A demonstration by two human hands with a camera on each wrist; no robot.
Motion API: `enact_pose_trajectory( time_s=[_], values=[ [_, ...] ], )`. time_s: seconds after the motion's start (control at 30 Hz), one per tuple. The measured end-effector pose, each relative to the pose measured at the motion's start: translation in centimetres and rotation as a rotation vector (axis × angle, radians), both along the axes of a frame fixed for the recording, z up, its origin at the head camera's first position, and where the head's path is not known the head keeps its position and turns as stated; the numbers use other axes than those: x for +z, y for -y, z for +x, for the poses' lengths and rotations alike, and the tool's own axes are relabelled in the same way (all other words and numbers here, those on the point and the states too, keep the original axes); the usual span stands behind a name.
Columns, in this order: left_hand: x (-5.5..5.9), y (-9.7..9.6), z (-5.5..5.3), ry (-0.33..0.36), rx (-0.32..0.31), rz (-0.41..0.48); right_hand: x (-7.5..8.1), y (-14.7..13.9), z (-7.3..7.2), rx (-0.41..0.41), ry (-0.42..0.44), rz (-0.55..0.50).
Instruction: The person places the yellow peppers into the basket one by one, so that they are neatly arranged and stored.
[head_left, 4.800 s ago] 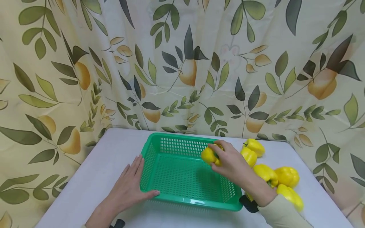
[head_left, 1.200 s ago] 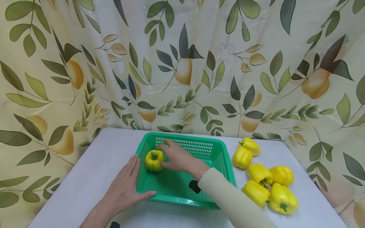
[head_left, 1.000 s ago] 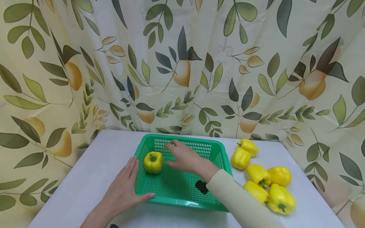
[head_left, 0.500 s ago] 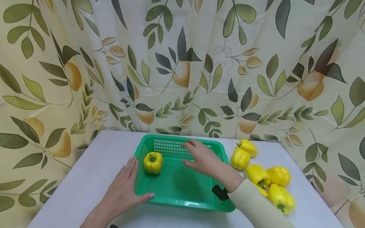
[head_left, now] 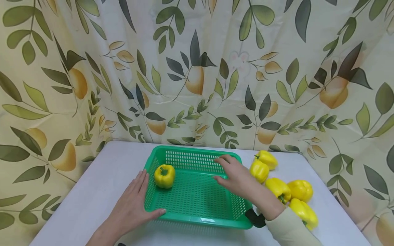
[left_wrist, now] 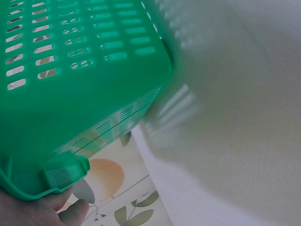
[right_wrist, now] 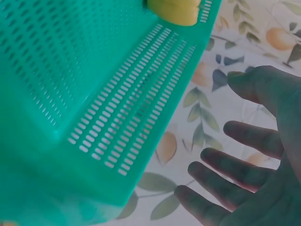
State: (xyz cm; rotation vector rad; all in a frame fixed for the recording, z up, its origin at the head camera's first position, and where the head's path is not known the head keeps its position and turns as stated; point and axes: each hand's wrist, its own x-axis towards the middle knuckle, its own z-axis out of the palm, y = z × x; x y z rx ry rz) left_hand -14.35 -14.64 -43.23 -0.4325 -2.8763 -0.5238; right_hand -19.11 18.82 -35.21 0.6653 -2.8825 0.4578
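A green plastic basket with slotted walls stands on the white table. One yellow bell pepper sits upright inside it by the left wall, stem up; part of this pepper shows at the top of the right wrist view. My left hand rests along the basket's left side, fingers straight, thumb over the front rim. In the left wrist view its fingertips lie at the rim. Over the basket's right part is my right hand, fingers spread and holding nothing.
To the right of the basket lie several yellow bell peppers in a loose group, some partly hidden by the right forearm. A curtain with leaf and fruit prints hangs behind the table.
A bell pepper held in my right hand was set down at the basket's left and let go. The right hand then moved back rightward. My left hand stays at the basket's side.
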Motion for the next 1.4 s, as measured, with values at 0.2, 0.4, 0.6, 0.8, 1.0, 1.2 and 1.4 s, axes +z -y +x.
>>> enact_pose_trajectory(
  time_s=[0.2, 0.4, 0.6, 0.8, 1.0, 1.2, 1.4],
  values=[
    [0.0, 0.0, 0.0, 0.004, 0.003, 0.005, -0.6, -1.6, 0.6, -0.062, -0.002, -0.012],
    [0.0, 0.0, -0.1, 0.024, 0.006, 0.002, -1.0, -3.2, 1.1, -0.106, 0.006, -0.034],
    [-0.1, 0.0, -0.3, 0.043, 0.014, 0.003, -1.2, -5.2, 1.8, -0.151, 0.017, -0.06],
    [-0.2, 0.0, -0.3, 0.038, 0.017, -0.002, -1.7, -7.2, 2.5, -0.212, 0.048, -0.091],
    [-0.2, 0.0, -0.2, 0.026, 0.014, -0.005, -2.3, -9.0, 3.0, -0.266, 0.067, -0.084],
    [-0.1, 0.0, 0.0, 0.019, 0.014, -0.013, -3.2, -10.6, 3.3, -0.316, 0.109, -0.072],
    [-0.1, 0.0, -0.1, 0.025, 0.017, -0.004, -4.1, -12.2, 3.6, -0.358, 0.137, -0.057]
  ],
)
